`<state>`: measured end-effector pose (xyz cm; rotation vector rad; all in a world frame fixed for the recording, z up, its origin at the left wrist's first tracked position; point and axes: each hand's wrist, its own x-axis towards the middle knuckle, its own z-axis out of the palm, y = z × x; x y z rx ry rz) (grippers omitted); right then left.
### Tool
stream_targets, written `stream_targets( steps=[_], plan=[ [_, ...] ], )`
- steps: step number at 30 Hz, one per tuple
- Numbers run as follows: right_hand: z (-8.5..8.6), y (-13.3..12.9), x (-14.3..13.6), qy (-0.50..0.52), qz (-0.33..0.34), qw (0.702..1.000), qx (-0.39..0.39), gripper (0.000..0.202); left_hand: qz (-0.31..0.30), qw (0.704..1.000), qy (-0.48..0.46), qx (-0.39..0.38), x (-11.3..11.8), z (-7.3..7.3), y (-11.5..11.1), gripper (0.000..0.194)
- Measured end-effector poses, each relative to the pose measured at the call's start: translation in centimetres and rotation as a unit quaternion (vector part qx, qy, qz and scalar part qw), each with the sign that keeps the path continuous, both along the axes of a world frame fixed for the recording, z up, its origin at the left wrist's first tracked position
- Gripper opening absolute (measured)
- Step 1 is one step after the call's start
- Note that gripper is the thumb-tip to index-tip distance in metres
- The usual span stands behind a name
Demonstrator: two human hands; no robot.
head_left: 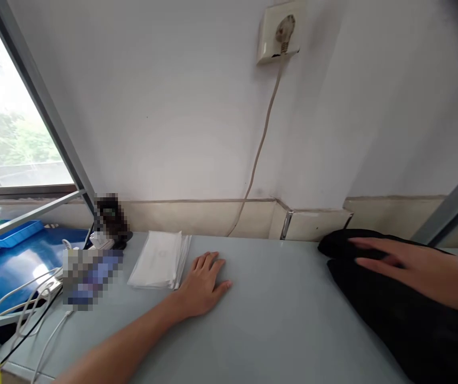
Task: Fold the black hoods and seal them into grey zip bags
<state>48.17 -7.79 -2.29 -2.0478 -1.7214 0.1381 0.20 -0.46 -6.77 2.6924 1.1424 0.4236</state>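
My left hand (201, 289) rests palm down on the grey tabletop (276, 320), with its fingers spread and nothing in them. Just to its left lies a stack of thin, clear-looking plastic sleeves (159, 261), close to the fingers. On the right, my right hand (408, 266) is over a pile of black cloth (376, 309), slightly blurred. Its fingers stretch to the left, with the thumb held apart from them. Whether it touches the cloth is hard to make out. The cloth's exact kind does not show.
A pixelated phone-like object (95, 277) and white cables (55, 330) lie at the left. Beyond the metal frame (32, 213) is a blue surface with a blue tray (23, 233). A cord (263, 133) hangs from the wall socket (279, 32) behind the table.
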Motion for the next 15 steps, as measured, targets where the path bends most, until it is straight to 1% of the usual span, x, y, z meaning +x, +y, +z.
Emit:
stream_targets(
  steps=[1,3,4,5,7,9,10,12,13,14,15],
  plan=[
    [1.0,0.8,-3.1,0.038,0.043,0.997,-0.042,0.054,-0.002,1.000,0.001,0.003,0.0,0.0,0.0,0.056],
    [2.1,2.2,-8.9,0.057,0.084,0.992,-0.081,0.049,-0.005,1.000,0.000,0.005,-0.1,-0.2,0.0,0.055],
    [2.2,2.9,-11.5,0.051,0.097,0.989,-0.095,0.048,-0.006,1.000,-0.001,0.006,-0.1,-0.4,0.0,0.055],
    [2.0,3.5,-13.7,0.047,0.093,0.989,-0.108,0.046,-0.006,1.000,0.000,0.007,-0.1,-0.5,-0.1,0.056],
    [1.1,4.3,-17.1,0.053,0.106,0.986,-0.115,0.042,-0.007,1.000,0.000,0.013,-0.1,-0.5,-0.1,0.057],
    [-0.3,4.6,-19.3,0.059,0.114,0.985,-0.119,0.036,-0.023,1.000,-0.010,0.017,-0.2,0.0,0.1,0.051],
    [-1.0,4.6,-20.0,0.061,0.114,0.984,-0.119,0.035,-0.033,0.999,-0.025,0.021,-0.3,0.6,0.3,0.045],
    [-2.2,4.4,-21.1,0.061,0.105,0.986,-0.115,0.033,-0.043,0.996,-0.068,0.042,-0.8,2.2,1.0,0.033],
    [-2.7,4.2,-21.4,0.059,0.099,0.987,-0.112,0.032,-0.022,0.993,-0.091,0.069,-1.3,3.2,1.5,0.034],
    [-3.1,4.1,-21.6,0.057,0.093,0.988,-0.110,0.031,0.007,0.991,-0.091,0.097,-1.9,4.2,2.1,0.036],
    [-3.4,3.9,-21.7,0.054,0.087,0.989,-0.107,0.030,0.058,0.987,-0.076,0.127,-2.7,5.1,2.8,0.037]
  ],
)
